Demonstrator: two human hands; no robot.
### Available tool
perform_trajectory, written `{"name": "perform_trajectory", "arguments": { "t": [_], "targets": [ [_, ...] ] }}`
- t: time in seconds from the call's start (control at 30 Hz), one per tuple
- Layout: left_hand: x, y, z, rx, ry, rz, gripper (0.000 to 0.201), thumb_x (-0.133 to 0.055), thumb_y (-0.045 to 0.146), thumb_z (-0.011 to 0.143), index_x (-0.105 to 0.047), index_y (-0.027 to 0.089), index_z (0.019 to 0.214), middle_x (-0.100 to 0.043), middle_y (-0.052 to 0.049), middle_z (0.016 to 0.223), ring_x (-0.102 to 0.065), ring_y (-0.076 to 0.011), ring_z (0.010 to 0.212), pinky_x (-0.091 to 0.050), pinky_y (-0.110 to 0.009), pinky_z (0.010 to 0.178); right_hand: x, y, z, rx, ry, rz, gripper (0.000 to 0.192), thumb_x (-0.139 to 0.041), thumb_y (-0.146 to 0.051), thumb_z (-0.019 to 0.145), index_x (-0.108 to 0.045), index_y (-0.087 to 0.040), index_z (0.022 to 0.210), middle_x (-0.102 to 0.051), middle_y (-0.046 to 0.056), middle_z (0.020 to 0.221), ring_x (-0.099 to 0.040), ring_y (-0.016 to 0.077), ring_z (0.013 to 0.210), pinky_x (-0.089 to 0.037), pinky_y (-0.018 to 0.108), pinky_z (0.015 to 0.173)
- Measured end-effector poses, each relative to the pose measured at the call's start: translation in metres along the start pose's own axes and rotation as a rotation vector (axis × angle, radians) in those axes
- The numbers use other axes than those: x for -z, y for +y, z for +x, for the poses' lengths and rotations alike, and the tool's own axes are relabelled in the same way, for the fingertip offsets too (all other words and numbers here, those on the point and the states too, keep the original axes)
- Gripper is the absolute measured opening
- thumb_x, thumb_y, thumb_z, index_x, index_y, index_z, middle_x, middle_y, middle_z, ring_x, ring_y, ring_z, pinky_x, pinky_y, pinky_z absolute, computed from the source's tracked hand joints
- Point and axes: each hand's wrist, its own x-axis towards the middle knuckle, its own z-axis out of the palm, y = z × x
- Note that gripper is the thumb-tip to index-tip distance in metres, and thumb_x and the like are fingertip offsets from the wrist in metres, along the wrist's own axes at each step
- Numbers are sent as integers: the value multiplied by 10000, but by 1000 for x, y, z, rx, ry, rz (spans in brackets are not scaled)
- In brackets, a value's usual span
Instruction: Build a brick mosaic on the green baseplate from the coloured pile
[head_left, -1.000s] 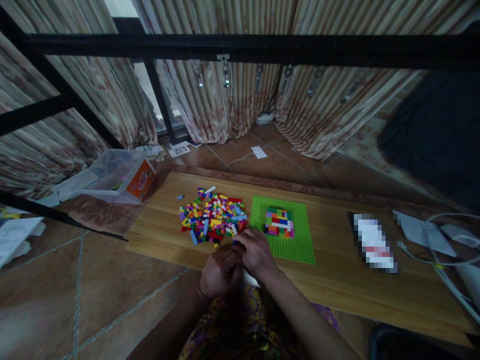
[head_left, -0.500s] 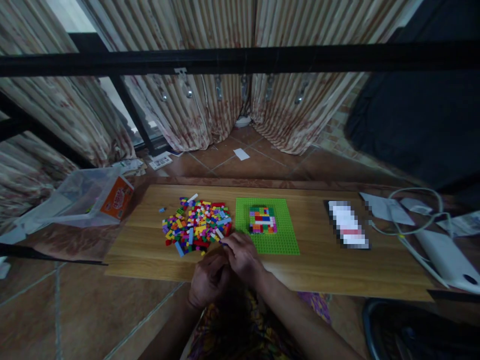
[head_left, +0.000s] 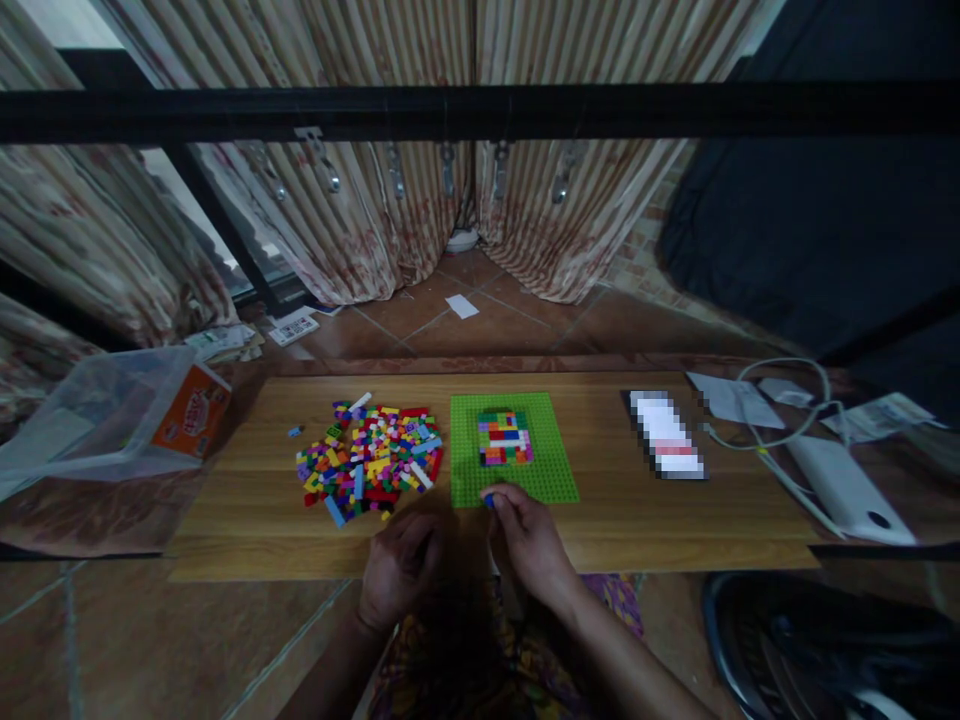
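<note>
My right hand pinched a small blue brick at the green baseplate's near edge; my left hand rested loosely curled, holding nothing.

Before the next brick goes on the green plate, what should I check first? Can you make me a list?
1. Blue brick pinched in the right hand: ok.
2. Green baseplate lying flat on the wooden board: ok.
3. Free studs around the little build: ok.
4. Left hand off the brick pile: ok.
5. Whether the left hand holds anything: cannot tell.
</note>
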Motion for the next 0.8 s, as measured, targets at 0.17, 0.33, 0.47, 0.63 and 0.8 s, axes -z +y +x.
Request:
{"name": "perform_trajectory", "arguments": {
  "t": [0.17,0.33,0.47,0.63,0.8],
  "targets": [
    [0,1,2,-7,5,32,74,-528,173,884,-598,198,890,-670,-25,769,-650,-149,727,-536,-245,661,10,1,-5,-84,31,60,368,-469,-518,938,-659,-203,937,-600,-17,597,-603,174,593,-470,284,610],
    [0,2,3,1,-2,45,79,-524,178,885,-600,202,886,-672,-26,777,-657,-148,725,-538,-241,654,23,3,-2,-59,93,16,356,-490,-518,926,-660,-206,933,-628,-4,598,-622,191,593,-481,299,613],
    [-2,1,2,2,1,49,75,-529,179,884,-600,203,885,-674,-27,782,-655,-148,732,-537,-244,663,36,4,2,30,155,-114,310,-502,-472,922,-670,-212,918,-678,32,735,-636,198,693,-484,308,671],
    [-3,1,2,11,-7,44,74,-523,169,893,-590,199,898,-666,-26,785,-647,-149,747,-530,-250,676,51,7,12,118,199,-235,259,-498,-412,921,-665,-216,896,-680,55,888,-633,206,842,-477,328,777],
    [-3,3,2,22,-17,83,77,-519,177,896,-593,200,888,-659,-22,775,-642,-151,739,-524,-256,671,57,10,31,196,233,-287,242,-496,-389,923,-653,-208,891,-640,54,894,-609,195,838,-480,333,780]
  ]
}}
